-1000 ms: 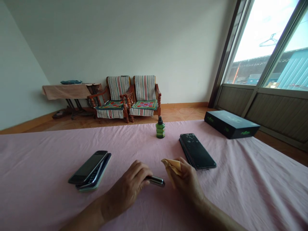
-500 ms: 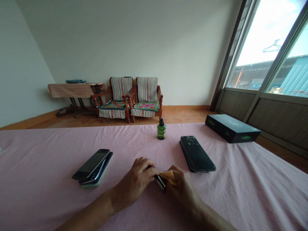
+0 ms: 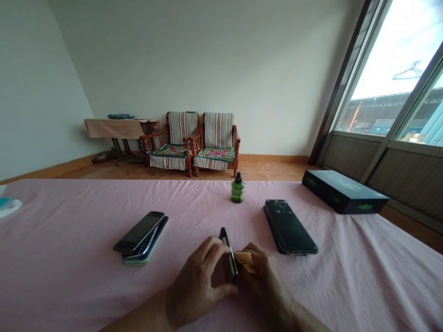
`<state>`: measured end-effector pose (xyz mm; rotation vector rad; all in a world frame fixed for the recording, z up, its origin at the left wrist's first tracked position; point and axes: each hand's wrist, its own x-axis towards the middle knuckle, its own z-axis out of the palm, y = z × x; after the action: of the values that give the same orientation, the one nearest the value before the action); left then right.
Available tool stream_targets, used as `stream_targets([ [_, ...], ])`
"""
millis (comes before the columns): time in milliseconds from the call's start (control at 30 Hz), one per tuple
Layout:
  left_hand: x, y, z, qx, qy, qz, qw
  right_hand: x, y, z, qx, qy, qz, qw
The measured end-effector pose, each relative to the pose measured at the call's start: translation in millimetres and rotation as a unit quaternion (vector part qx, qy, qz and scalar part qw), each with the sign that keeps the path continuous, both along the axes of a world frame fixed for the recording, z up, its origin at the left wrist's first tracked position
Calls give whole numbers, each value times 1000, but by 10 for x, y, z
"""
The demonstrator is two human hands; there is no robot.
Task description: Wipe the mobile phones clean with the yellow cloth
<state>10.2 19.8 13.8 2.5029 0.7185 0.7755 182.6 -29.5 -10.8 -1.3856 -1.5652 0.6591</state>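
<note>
A dark phone [image 3: 230, 254] stands edge-on above the pink cloth, between my two hands. My left hand [image 3: 195, 281] grips it from the left, fingertips on its side and thumb near its lower end. In my right hand [image 3: 265, 276] is a folded yellow cloth [image 3: 245, 261], held against the phone's right face. My right fingers are partly hidden behind the cloth. To the left lies a small pile of phones [image 3: 141, 237], a black one on top. On the right rests a stack of larger dark phones [image 3: 290, 226].
A green bottle with a black cap [image 3: 237, 189] stands beyond my hands. At the back right is a black box [image 3: 342, 191] with green lettering. A white and blue item [image 3: 9, 206] lies at the far left. Two wooden armchairs [image 3: 216, 138] stand by the wall.
The phone has turned more upright and now shows more of its length. My left hand has opened wider around it, thumb lower. The whole view has shifted slightly left.
</note>
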Motion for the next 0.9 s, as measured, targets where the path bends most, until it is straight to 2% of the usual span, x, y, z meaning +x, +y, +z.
stream_targets([
  [133,14,-20,1,25,15,-13,999,24,15,-34,23,-26,1,999],
  [300,34,-32,-17,74,58,-66,993,135,59,-40,70,-72,-104,989],
  [400,22,-27,-21,76,49,-91,992,202,84,-38,106,-78,-123,984],
  [500,2,3,-8,57,3,-81,995,214,87,-32,148,-111,-98,978],
  [567,-5,40,-8,42,-19,-52,998,179,76,-22,168,-157,-73,971],
  [667,-6,108,-45,7,-30,0,1000,87,43,11,160,-227,-30,960],
  [800,-9,180,-118,-45,6,18,999,1,-12,70,146,-276,31,949],
  [900,-4,209,-132,-64,42,8,997,4,-24,71,120,-282,40,951],
])
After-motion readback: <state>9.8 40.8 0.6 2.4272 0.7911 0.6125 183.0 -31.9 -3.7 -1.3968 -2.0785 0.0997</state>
